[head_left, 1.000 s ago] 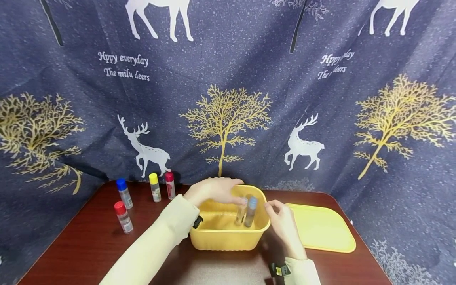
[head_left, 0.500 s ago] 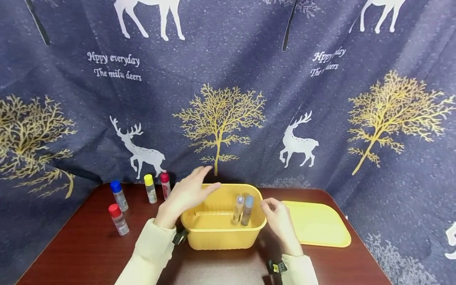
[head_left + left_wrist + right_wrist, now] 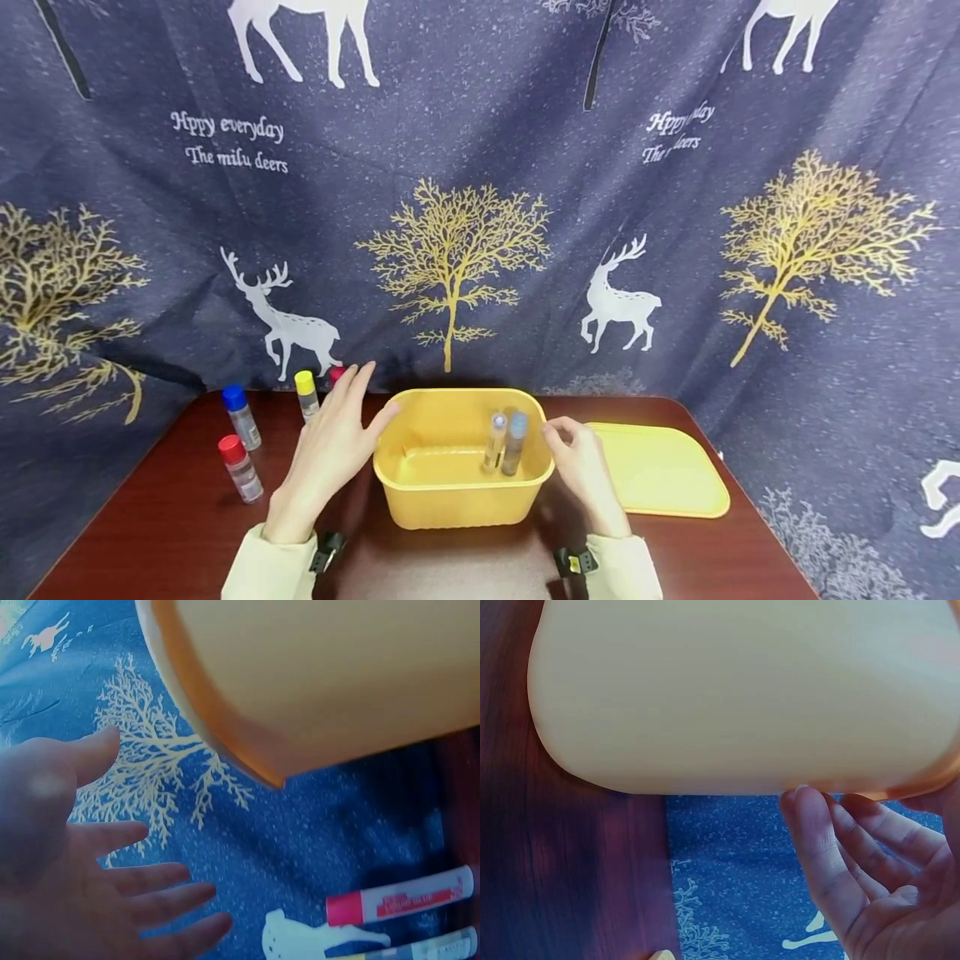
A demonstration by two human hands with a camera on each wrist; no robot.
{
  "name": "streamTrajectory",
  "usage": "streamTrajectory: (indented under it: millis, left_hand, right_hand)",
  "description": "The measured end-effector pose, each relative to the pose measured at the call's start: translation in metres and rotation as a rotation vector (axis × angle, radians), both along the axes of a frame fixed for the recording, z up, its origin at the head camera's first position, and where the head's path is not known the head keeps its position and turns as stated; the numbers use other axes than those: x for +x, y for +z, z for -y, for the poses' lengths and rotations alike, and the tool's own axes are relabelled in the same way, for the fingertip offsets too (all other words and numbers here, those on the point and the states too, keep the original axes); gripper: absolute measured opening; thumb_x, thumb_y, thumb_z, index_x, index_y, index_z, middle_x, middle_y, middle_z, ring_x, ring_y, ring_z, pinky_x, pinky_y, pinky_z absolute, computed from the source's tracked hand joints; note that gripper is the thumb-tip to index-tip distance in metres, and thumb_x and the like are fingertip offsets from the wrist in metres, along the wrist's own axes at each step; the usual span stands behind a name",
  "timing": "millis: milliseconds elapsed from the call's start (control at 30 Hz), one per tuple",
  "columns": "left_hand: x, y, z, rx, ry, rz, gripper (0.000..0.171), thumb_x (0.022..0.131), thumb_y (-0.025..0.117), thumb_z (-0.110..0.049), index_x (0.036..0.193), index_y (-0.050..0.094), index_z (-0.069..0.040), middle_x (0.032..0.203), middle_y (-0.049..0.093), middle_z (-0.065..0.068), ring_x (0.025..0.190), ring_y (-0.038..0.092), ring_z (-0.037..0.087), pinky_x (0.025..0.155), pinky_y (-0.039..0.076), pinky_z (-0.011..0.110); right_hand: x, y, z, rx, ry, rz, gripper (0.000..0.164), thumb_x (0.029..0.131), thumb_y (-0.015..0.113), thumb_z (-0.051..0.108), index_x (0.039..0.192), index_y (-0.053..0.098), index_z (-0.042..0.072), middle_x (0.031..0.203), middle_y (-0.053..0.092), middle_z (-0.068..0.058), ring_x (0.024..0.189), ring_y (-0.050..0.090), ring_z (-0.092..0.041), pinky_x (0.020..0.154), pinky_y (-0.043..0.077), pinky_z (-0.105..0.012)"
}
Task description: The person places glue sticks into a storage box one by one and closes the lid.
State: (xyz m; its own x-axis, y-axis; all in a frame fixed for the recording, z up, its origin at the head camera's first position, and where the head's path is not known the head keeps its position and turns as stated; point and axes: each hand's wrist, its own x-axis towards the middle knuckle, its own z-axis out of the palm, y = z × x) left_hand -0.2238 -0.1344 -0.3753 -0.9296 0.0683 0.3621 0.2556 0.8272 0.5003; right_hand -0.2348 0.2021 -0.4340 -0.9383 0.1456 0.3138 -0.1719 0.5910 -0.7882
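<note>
While tub (image 3: 457, 507) stays, left hand (image 3: 330, 450) moved leftward.

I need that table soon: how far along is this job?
Apparently done: two bottles stand in the yellow bin. In hand: the open left hand holds nothing; the right hand is at the bin's side. Likely left: four capped bottles on the table, and the yellow lid, lying beside the bin.

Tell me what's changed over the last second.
The left hand has moved left from over the yellow tub to beside its left end, and holds nothing. Whether it had released the pale-capped bottle is unclear. Unchanged: the right hand at the tub's right rim, the pale-capped bottle and blue-grey-capped bottle inside, and the yellow lid to the right.
</note>
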Motion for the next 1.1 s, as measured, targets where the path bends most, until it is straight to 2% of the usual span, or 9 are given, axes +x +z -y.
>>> streamTrajectory:
  millis: [100,233,567,733,867,1100]
  left_hand:
    - [0.006,-0.002,0.006,0.000,0.027,-0.008,0.085,0.092,0.042,-0.070,0.153,0.031,-0.013,0.154,0.029,0.021,0.133,0.035,0.048,0.097,0.030,0.071]
    - [0.010,-0.005,0.010,0.008,0.031,-0.015,0.083,0.092,0.043,-0.069,0.153,0.032,-0.013,0.154,0.030,0.020,0.131,0.038,0.048,0.095,0.032,0.071]
    - [0.018,-0.013,0.028,0.019,0.050,-0.055,0.071,0.095,0.054,-0.054,0.149,0.038,-0.009,0.149,0.036,0.024,0.127,0.041,0.049,0.090,0.036,0.071]
    - [0.020,-0.012,0.044,0.005,0.053,-0.065,0.068,0.095,0.057,-0.050,0.145,0.042,-0.005,0.146,0.037,0.028,0.127,0.039,0.050,0.095,0.032,0.071]
    - [0.020,-0.009,0.053,0.029,0.036,-0.090,0.063,0.095,0.062,-0.043,0.141,0.047,-0.002,0.143,0.041,0.029,0.128,0.039,0.049,0.098,0.030,0.068]
    - [0.022,-0.009,0.072,0.029,0.052,-0.122,0.059,0.094,0.065,-0.037,0.136,0.050,0.001,0.139,0.044,0.029,0.127,0.039,0.048,0.095,0.032,0.069]
  right_hand:
    - [0.000,-0.001,0.001,-0.009,0.001,0.003,0.017,0.096,0.063,0.019,0.097,0.073,0.005,0.091,0.071,-0.003,0.086,0.065,-0.018,0.080,0.051,-0.039]
    - [0.000,-0.001,0.000,-0.016,-0.002,0.005,0.017,0.096,0.063,0.018,0.098,0.072,0.004,0.091,0.070,-0.004,0.084,0.065,-0.017,0.079,0.051,-0.038]
    - [0.000,-0.001,0.002,0.014,-0.007,-0.018,0.015,0.095,0.063,0.017,0.094,0.073,0.006,0.092,0.071,-0.005,0.086,0.066,-0.019,0.079,0.052,-0.039]
    - [-0.001,-0.002,0.003,0.016,-0.015,-0.003,0.015,0.095,0.063,0.019,0.093,0.073,0.009,0.094,0.071,-0.004,0.089,0.065,-0.019,0.081,0.051,-0.040]
    - [-0.001,-0.002,0.001,0.015,-0.022,0.000,0.015,0.095,0.063,0.020,0.093,0.073,0.009,0.093,0.071,-0.003,0.089,0.065,-0.019,0.081,0.051,-0.039]
    - [-0.002,-0.002,0.001,0.027,-0.007,-0.016,0.015,0.095,0.062,0.018,0.093,0.073,0.008,0.093,0.071,-0.004,0.089,0.065,-0.020,0.081,0.051,-0.041]
